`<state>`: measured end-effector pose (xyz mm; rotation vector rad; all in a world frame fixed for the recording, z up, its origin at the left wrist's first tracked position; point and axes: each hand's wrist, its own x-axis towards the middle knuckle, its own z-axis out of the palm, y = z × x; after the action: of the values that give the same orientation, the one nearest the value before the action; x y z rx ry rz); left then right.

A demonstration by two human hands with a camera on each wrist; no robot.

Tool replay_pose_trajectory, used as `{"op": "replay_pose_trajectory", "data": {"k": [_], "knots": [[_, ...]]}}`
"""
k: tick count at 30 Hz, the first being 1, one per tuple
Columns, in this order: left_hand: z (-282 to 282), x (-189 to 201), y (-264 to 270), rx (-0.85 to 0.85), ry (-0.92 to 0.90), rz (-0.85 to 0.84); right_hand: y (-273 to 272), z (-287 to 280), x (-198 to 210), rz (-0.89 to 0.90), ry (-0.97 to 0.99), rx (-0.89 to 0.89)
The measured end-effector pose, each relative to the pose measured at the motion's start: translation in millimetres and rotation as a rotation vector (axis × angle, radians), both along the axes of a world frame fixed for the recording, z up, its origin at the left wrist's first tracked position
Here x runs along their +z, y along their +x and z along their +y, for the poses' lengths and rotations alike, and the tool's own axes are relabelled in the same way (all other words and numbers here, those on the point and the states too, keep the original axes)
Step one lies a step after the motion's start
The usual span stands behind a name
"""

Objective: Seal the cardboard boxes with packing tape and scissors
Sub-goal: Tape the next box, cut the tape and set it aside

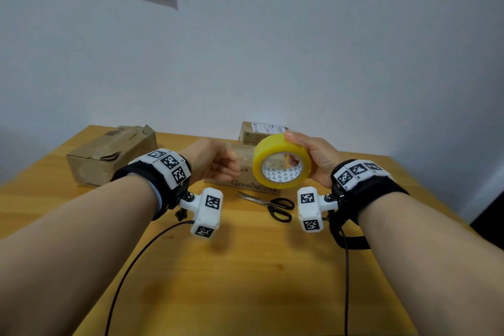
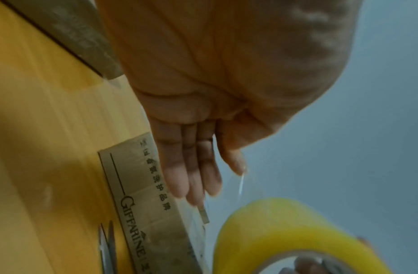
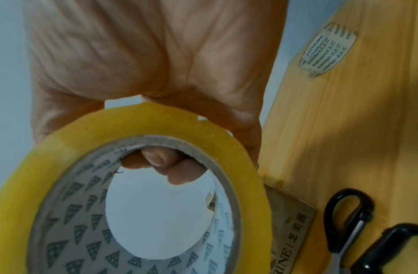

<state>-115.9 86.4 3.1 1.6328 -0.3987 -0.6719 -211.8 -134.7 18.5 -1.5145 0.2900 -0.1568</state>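
My right hand (image 1: 291, 148) holds a yellow roll of packing tape (image 1: 282, 161) upright in the air, thumb on the outer rim and fingers inside the core (image 3: 161, 166). My left hand (image 1: 234, 163) is just left of the roll, and its thumb and fingers pinch the clear free end of the tape (image 2: 242, 182). Behind and below the hands a cardboard box printed GIFFARINE (image 1: 245, 185) sits on the wooden table (image 1: 245, 267). Black-handled scissors (image 1: 272, 206) lie shut in front of that box.
A crumpled brown box (image 1: 109, 155) stands at the table's back left. A small box with a white label (image 1: 261, 131) sits at the back by the wall. Cables from both wrist cameras trail over the table's near half. A sticker (image 3: 325, 52) is on the tabletop.
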Motion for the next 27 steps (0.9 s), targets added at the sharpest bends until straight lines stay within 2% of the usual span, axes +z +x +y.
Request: {"op": "replay_pose_trajectory", "data": {"k": [2,5,7,8,11,14,16,18,22,25,27], "knots": [[3,-1,1,-0.044,0.014,0.010,0,-1,-1,0.011,-0.021,0.025],[5,-4,2,-0.001,0.062,-0.075,5,-1,-3,0.032,-0.089,0.031],[10,-9,4,0.018,0.125,-0.067,8,1,-6,0.077,-0.157,0.070],[14,-14,8,0.009,0.173,-0.034,10,1,-9,0.113,-0.215,0.111],[27,-31,15,-0.074,0.466,0.028,11,11,-16,0.247,-0.399,0.295],[32,-41,27,0.033,0.466,0.046,19,22,-14,0.313,-0.460,0.428],[34,-32,39,0.089,0.404,0.088,34,28,-5,0.281,-0.565,0.383],[33,-16,55,0.170,0.257,0.151,52,33,11,0.205,-0.678,0.285],[28,13,79,0.377,0.044,0.188,86,34,31,-0.006,-0.595,0.148],[13,18,96,0.419,0.117,0.125,104,30,28,-0.068,-0.623,0.116],[7,11,114,0.437,0.232,0.099,117,23,23,-0.092,-0.802,0.069]]}}
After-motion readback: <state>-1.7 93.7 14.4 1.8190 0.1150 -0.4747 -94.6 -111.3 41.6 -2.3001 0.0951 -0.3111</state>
